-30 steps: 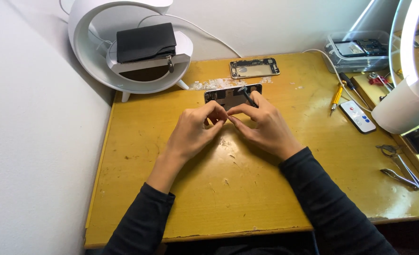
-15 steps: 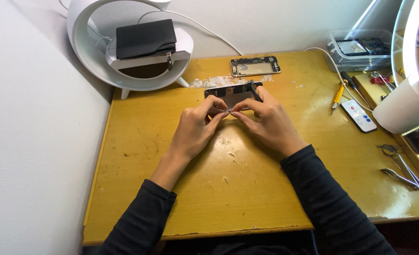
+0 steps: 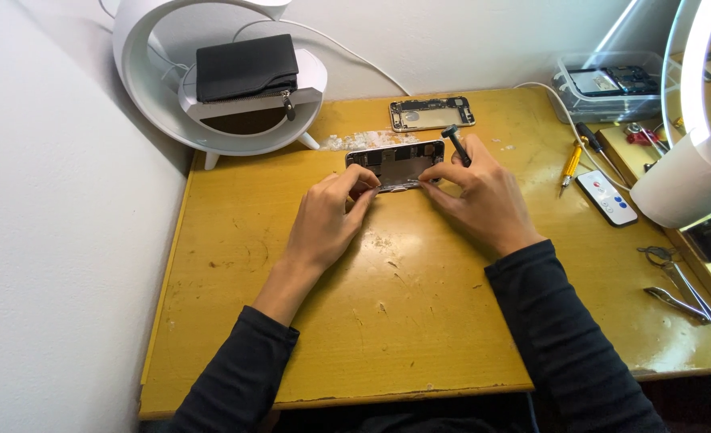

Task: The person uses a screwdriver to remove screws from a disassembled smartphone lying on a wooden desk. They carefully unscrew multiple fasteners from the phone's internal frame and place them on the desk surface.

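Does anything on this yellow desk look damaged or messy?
Yes. The desk is scratched, its front edge chipped. Pale flaky scraps litter it behind the opened phone that the left hand and right hand hold.

1 head-worn camera looks steeply down from above the near edge of a yellow desk (image 3: 420, 321), facing 12 o'clock toward the white wall (image 3: 468, 40). Both forearms enter from 6 o'clock, at close, arm's-length range.
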